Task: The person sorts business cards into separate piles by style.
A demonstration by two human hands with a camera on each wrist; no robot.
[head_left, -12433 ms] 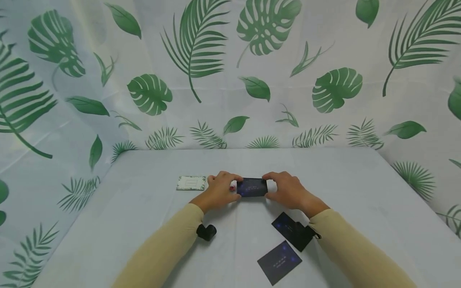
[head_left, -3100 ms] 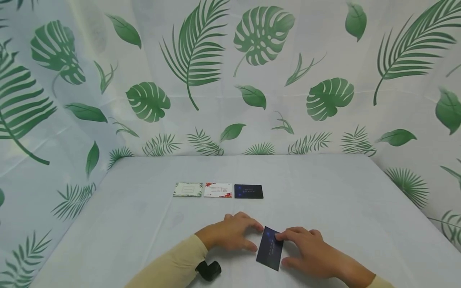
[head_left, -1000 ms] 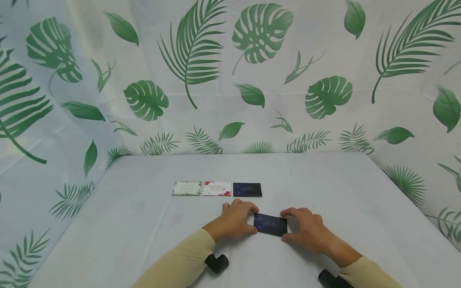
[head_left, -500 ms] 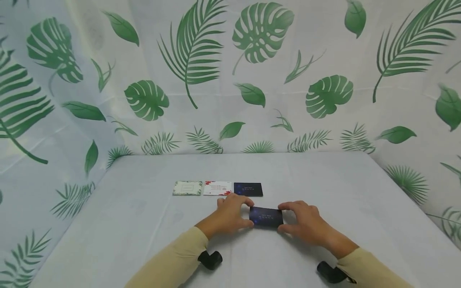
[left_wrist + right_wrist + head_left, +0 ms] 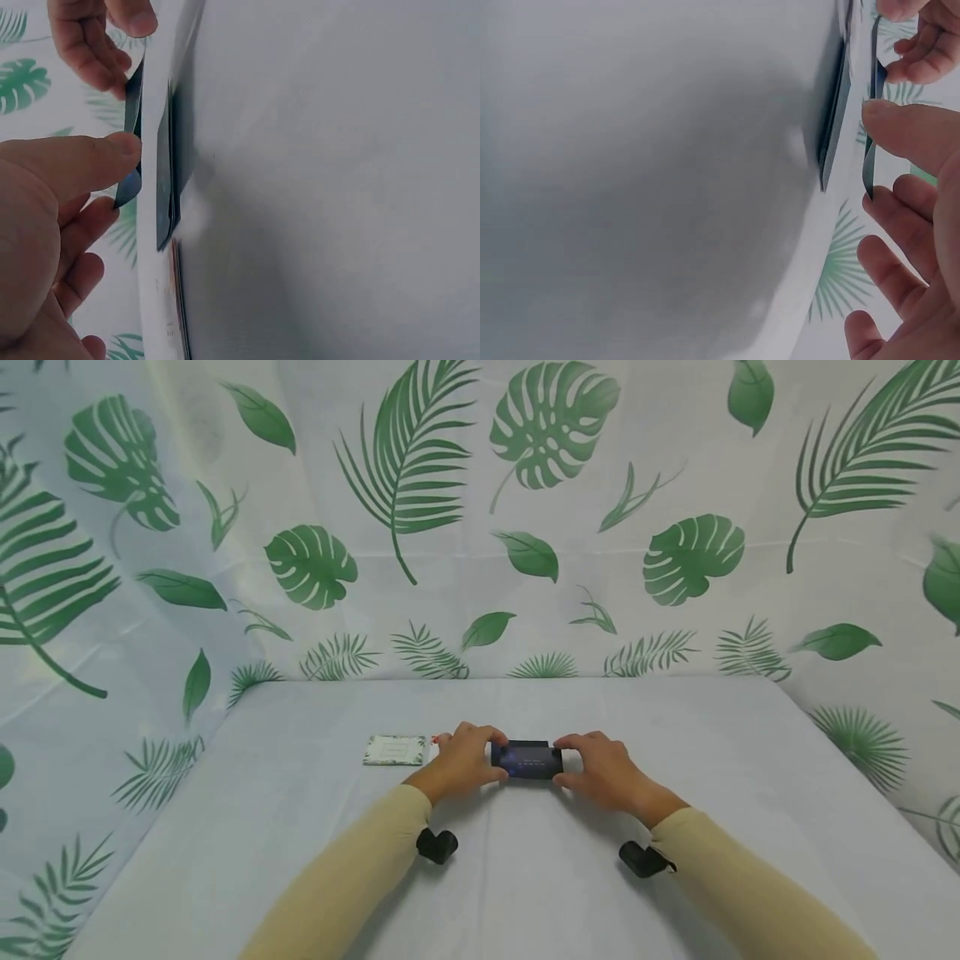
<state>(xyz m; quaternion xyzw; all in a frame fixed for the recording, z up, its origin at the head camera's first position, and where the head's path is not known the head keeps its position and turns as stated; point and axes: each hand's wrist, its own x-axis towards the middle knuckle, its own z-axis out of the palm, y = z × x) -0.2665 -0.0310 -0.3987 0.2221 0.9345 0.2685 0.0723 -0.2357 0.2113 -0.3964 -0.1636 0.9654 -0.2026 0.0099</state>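
Both hands hold one dark blue business card (image 5: 531, 764) by its two short ends, thumbs and fingers pinching it. My left hand (image 5: 461, 764) has the left end and my right hand (image 5: 602, 777) the right end. Under the held card lies a stack of dark business cards (image 5: 164, 180) on the table; a gap separates them in both wrist views. The held card (image 5: 870, 161) looks slightly bent there. A white card with red flowers (image 5: 435, 740) is mostly hidden behind my left hand. Left of it lies a cream card with a green leaf border (image 5: 393, 750).
A white cloth covers the table (image 5: 495, 877). Behind it hangs a white curtain with green leaves (image 5: 532, 556). Small black wrist cameras (image 5: 437, 846) are worn near both sleeves.
Two loose dark cards once lay by the right forearm; those spots are bare now. Over the last second, both hands have carried one dark card away from the body to above the dark stack.
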